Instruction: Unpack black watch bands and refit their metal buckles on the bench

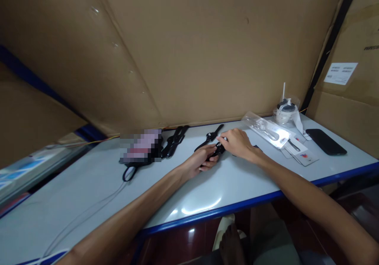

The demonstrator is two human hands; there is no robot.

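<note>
A black wristwatch (219, 149) is held just above the table between my two hands. My left hand (196, 162) has its fingers wrapped round the watch from the left. From the right, my right hand (238, 143) pinches at the same watch with thumb and fingertips. Its strap is mostly hidden by the fingers. Right behind my left hand, another black watch (209, 136) lies flat with its strap stretched out. Farther left, more black watches (174, 140) lie side by side. A small dark thing under my right wrist is too covered to name.
Left on the white table (118, 206) is a pixelated pink thing (142, 144) with a black loop and thin cable. To the right are plastic packaging (263, 130), cards (304, 156), a bagged cup with a straw (284, 113) and a black phone (326, 141). Cardboard walls (207, 52) enclose the back.
</note>
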